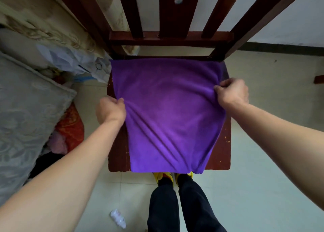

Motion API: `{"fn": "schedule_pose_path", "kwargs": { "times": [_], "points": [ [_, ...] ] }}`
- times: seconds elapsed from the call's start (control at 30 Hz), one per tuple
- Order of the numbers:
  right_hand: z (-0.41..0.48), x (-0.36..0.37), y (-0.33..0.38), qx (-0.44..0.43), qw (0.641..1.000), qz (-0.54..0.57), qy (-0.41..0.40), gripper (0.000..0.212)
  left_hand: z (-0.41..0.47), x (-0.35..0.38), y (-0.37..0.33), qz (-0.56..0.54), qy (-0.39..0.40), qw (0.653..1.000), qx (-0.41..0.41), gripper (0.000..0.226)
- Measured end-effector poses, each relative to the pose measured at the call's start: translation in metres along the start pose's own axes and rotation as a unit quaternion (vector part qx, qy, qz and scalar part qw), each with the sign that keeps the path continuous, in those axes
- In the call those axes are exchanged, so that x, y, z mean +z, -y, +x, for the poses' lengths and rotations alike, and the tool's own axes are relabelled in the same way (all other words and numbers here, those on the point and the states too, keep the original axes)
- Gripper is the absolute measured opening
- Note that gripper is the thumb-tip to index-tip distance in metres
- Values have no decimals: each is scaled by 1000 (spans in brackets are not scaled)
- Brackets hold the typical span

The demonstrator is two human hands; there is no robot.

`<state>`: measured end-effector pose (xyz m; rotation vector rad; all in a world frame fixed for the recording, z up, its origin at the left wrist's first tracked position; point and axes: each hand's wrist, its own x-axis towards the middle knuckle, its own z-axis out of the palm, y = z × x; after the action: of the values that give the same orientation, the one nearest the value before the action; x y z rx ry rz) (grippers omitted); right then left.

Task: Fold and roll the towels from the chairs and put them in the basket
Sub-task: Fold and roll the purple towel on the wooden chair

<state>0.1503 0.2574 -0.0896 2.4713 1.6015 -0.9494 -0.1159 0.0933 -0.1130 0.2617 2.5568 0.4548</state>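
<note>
- Starting closest in, well short of both grips: spotting dark trouser legs (163, 207) and yellow shoes (157, 175) tucked against the chair's front edge, plus a small white bottle (118, 220) lying on the floor tiles back behind the left grip.
- Finding the purple towel (168, 112) spread over the chair seat (220, 152), with its near hem draping just over the front edge, nearer than either grip.
- Clutching with the left hand (111, 110): fingers curling tight round a bunch of the towel's left edge.
- Pinching with the right hand (231, 91) at the opposite edge, a little farther out than the left grip, fingers closing on a gather of cloth.
- Tracking diagonal creases from the left grip down toward the near right corner, and shorter puckers fanning inward from the right grip.
- Judging the handling: looking soft, light and limp, plush enough not to slip, nothing breakable, likely sagging between the grips once lifted.
- Favouring holds on the side edges or corners, well apart, for keeping the cloth flat while folding.
- Reading the long axis as running from the near hem, between the two grips, out to the far hem, so pointing at the chair back.
- Ending beyond the grips: far hem lying square along the seat's rear, the chair back (168, 12) rising past it, and no basket showing anywhere.
</note>
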Motion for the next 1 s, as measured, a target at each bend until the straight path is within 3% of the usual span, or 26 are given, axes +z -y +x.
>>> {"fn": "schedule_pose_path", "kwargs": {
  "times": [0.1, 0.17, 0.3, 0.37, 0.43, 0.57, 0.67, 0.73, 0.8, 0.87, 1.0],
  "points": [
    [0, -9, -4, -23, 998, -53, 1, 20, -5, -18, -3, 93, -16, 995, 38, 19],
    [-3, -14, -5, -82, 991, -100, -23, 23, -13, -25, -12, 120, -33, 987, 103, 19],
    [-22, 0, 4, -353, 929, -108, -40, 34, -15, -12, -33, 120, -27, 921, 369, 23],
    [-26, 16, 8, -435, 890, -137, 12, 44, -15, 0, -44, 178, 39, 891, 416, 38],
    [-19, 27, 5, -436, 873, -210, 64, 57, -9, 11, -51, 261, 96, 879, 386, 63],
    [16, 22, -8, -417, 868, -268, 36, 68, 10, 15, -56, 314, 95, 869, 371, 89],
    [17, 20, -3, -378, 892, -246, 31, 70, 10, 12, -53, 296, 100, 878, 362, 84],
    [1, 19, -1, -339, 923, -182, 0, 65, -1, 11, -41, 208, 68, 914, 341, 68],
    [-22, 18, -11, -293, 950, -104, -41, 56, -16, 8, -20, 105, 6, 958, 267, 50],
    [-47, 18, -32, -191, 980, -26, -51, 49, -35, 2, 5, 49, -21, 989, 139, 41],
    [-88, 29, -82, 36, 998, 42, 6, 54, -74, -3, 55, 43, 25, 997, -61, 33]
  ]
}}
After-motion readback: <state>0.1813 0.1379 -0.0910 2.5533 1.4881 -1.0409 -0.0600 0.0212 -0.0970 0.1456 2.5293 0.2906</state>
